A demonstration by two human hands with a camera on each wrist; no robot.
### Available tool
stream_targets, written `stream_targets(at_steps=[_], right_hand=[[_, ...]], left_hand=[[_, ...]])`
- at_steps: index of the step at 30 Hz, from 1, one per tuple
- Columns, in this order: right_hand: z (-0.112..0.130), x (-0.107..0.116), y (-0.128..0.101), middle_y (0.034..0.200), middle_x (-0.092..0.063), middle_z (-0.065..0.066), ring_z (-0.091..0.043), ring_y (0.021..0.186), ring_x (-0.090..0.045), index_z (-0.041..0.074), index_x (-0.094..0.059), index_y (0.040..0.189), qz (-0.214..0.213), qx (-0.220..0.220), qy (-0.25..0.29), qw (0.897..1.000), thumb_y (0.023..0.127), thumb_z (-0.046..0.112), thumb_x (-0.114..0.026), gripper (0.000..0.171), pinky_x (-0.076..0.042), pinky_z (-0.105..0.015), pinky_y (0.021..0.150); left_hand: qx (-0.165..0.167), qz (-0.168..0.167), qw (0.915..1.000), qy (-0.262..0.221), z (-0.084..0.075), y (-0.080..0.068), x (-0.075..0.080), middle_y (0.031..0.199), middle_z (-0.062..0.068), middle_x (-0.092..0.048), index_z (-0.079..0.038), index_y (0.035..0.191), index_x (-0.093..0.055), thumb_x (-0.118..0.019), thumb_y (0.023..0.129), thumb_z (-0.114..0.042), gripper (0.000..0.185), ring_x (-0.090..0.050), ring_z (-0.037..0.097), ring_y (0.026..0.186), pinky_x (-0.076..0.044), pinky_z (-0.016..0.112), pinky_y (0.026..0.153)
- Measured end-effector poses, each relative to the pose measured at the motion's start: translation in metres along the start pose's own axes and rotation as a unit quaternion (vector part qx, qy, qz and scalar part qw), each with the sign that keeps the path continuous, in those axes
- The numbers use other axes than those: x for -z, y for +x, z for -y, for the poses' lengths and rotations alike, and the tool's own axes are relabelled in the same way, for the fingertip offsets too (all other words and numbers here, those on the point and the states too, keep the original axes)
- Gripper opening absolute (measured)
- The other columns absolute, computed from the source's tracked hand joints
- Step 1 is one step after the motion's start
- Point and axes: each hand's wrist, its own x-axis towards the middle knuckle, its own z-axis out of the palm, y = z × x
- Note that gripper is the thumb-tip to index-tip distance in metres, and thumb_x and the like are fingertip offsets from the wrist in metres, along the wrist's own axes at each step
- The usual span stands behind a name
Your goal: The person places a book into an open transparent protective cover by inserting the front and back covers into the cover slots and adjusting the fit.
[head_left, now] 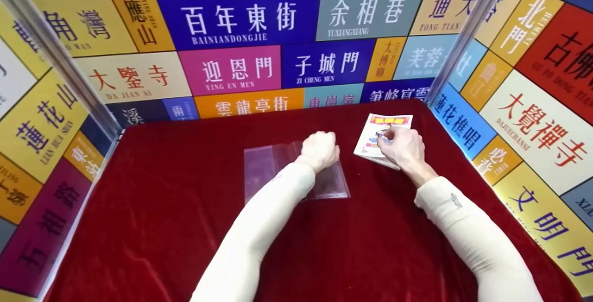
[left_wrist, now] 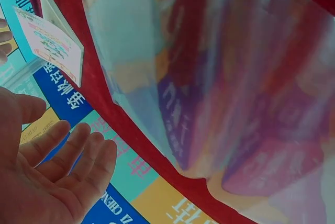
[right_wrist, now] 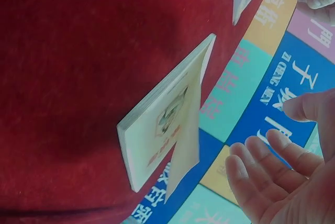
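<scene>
A clear plastic sleeve (head_left: 260,165) lies on the red cloth, creased and reflecting the coloured wall in the left wrist view. My left hand (head_left: 319,150) hovers over its far right part, fingers loosely bent and holding nothing. To the right of the sleeve lies a small booklet (head_left: 367,143) with a picture and red lettering on its cover. Its cover (right_wrist: 184,153) stands partly lifted from the pages in the right wrist view. Beside it, my right hand (right_wrist: 285,164) has loosely bent fingers with nothing between them, apart from the booklet.
Red cloth (head_left: 162,209) covers the table. Panels with coloured name signs (head_left: 245,15) rise at the back and both sides. Clear corner posts (head_left: 468,33) join the panels close behind the booklet.
</scene>
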Motion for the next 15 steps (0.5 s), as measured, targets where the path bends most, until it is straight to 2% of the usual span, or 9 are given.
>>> stream_targets(at_steps=[6,15], right_hand=[[-0.011,0.003,0.004,0.112,-0.082,-0.027,-0.055,0.102,-0.075,0.010,-0.082,0.105,0.003,-0.027,-0.002,1.000,0.095,0.039,-0.074,0.032,-0.058,-0.067,0.082],[-0.031,0.007,0.014,0.118,-0.080,-0.028,-0.054,0.108,-0.074,0.009,-0.079,0.116,0.018,-0.077,0.001,0.997,0.097,0.045,-0.074,0.041,-0.059,-0.066,0.087]], left_hand=[[0.000,0.012,0.9998,-0.015,-0.016,0.004,-0.004,0.122,0.012,-0.083,-0.011,0.119,-0.080,-0.068,0.106,-0.035,0.030,-0.083,0.035,0.112,-0.071,0.048,0.090],[0.020,0.024,0.9983,-0.048,-0.036,0.015,-0.014,0.128,0.012,-0.081,-0.011,0.125,-0.076,-0.065,0.108,-0.032,0.030,-0.081,0.034,0.119,-0.069,0.044,0.098]])
